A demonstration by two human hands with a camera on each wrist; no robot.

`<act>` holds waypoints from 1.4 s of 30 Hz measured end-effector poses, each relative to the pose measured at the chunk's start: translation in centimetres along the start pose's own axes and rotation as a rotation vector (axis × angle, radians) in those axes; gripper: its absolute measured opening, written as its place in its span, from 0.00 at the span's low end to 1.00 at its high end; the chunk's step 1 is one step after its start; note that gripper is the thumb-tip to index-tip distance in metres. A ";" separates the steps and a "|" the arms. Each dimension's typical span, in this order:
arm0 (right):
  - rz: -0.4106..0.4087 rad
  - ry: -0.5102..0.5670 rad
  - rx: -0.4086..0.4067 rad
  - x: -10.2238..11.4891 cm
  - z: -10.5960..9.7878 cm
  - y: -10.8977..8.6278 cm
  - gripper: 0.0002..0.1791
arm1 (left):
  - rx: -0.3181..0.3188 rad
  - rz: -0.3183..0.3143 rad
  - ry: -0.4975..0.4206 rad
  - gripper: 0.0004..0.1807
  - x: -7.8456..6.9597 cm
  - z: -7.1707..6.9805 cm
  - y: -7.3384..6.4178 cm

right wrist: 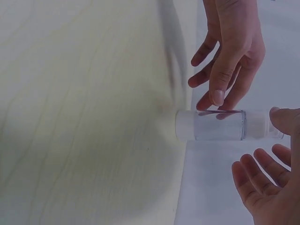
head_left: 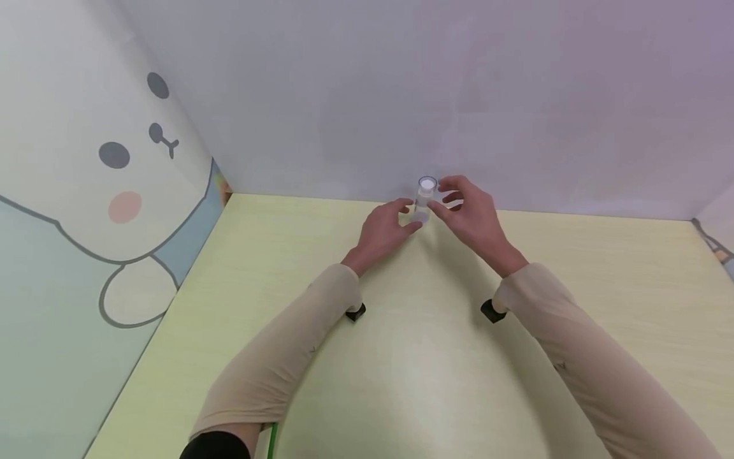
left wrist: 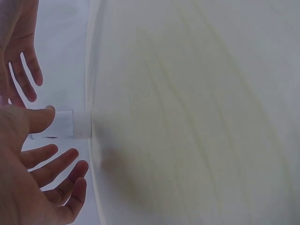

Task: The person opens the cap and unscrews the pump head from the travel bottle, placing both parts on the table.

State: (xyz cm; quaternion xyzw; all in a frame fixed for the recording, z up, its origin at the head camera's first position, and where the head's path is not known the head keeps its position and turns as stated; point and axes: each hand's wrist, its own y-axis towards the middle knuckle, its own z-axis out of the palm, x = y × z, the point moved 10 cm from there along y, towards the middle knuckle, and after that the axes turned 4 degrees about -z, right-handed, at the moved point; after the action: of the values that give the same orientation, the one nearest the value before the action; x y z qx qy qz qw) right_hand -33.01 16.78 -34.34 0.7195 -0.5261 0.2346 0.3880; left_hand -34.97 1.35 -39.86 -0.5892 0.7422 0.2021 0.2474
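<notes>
Head view: I saw the clear bottle (head_left: 423, 199) upright on the table (head_left: 401, 357), left hand (head_left: 381, 229) and right hand (head_left: 474, 215) flanking it.
Left wrist view: left fingers (left wrist: 55, 167) were loosely spread, gripping nothing.
Right wrist view: right fingers (right wrist: 244, 180) looked relaxed too, gripping nothing, thumb (right wrist: 282, 121) by the bottle's upper end.

Clear, smooth bottle (right wrist: 220, 126), apparently plastic; glossy wood-grained table (head_left: 413, 370); 2 matt cloth sleeves (head_left: 287, 347).

Clear bottle (right wrist: 219, 125), white at one end — pale yellow, wood-grained counter (head_left: 413, 382) — beige sleeves (head_left: 281, 344), lilac-grey wall (head_left: 355, 95), white, pink-cheeked cartoon animal (head_left: 69, 102).
</notes>
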 end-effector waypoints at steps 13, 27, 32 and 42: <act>0.007 0.020 0.001 0.3 0.8 0.8 0.24 | -0.025 0.011 -0.019 0.24 -0.9 0.4 -0.1; 0.011 0.032 -0.004 0.5 0.1 0.2 0.23 | -0.038 0.029 -0.001 0.21 -1.7 0.0 -0.2; 0.005 0.034 -0.013 0.8 -0.5 -0.1 0.23 | -0.053 0.054 0.012 0.20 -2.3 -0.5 -0.6; -0.012 0.054 -0.026 2.0 -1.1 -1.1 0.21 | -0.066 0.117 0.079 0.20 -3.5 -1.4 -2.2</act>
State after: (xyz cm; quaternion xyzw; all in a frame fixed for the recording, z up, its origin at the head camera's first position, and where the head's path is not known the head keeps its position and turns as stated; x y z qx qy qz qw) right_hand -31.21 16.71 -32.54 0.7110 -0.5142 0.2446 0.4127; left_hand -32.41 2.78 -36.63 -0.5603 0.7774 0.2168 0.1862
